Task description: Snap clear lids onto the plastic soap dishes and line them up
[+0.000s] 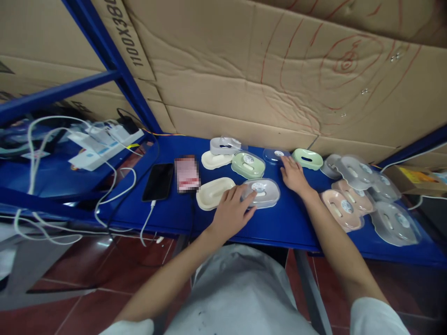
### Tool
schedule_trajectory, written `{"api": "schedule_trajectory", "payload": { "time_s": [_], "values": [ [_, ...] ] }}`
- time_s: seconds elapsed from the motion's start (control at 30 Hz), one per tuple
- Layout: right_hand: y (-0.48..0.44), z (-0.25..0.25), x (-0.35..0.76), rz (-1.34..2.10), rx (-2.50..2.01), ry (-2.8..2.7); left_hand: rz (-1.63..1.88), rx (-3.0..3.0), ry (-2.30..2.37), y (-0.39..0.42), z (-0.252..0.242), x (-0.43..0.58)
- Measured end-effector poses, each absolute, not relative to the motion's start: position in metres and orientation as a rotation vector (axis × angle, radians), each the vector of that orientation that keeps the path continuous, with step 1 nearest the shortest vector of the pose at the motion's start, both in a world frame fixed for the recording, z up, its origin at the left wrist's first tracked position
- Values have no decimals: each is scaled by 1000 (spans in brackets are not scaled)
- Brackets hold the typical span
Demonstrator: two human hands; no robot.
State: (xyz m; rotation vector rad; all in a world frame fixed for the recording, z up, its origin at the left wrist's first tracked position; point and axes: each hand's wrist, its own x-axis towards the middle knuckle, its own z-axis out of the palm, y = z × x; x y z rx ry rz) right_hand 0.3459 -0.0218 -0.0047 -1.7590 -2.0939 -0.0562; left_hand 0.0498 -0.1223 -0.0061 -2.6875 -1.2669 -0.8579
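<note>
My left hand (233, 210) rests with fingers spread on the near edge of a grey soap box with a clear lid (263, 191), next to a cream soap dish (213, 192). My right hand (293, 176) lies flat on the blue shelf (279, 223), its fingertips touching a blue lidded soap box (274, 155). Just right of that box sits a green soap dish (307, 159), and to its left a green lidded box (248, 164). Further back lie another cream dish (215, 160) and a grey box (225, 145).
A stack of grey and pink lidded boxes (363, 195) fills the shelf's right side. A black phone on a cable (158, 181) and a blurred card (186, 174) lie left. Power strips and white cables (101, 139) sit far left. A cardboard wall (279, 70) backs the shelf.
</note>
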Motion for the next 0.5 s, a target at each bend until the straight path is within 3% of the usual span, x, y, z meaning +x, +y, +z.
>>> {"api": "schedule_trajectory", "payload": {
  "time_s": [0.33,0.5],
  "values": [
    [-87,5,345,-230,-1974,-2171,-469,-2640,-1603,-96,8,77],
    [-116,1,349,-222,-1925,-2239,-475,-2706,-1694,-87,11,87]
  ]
}}
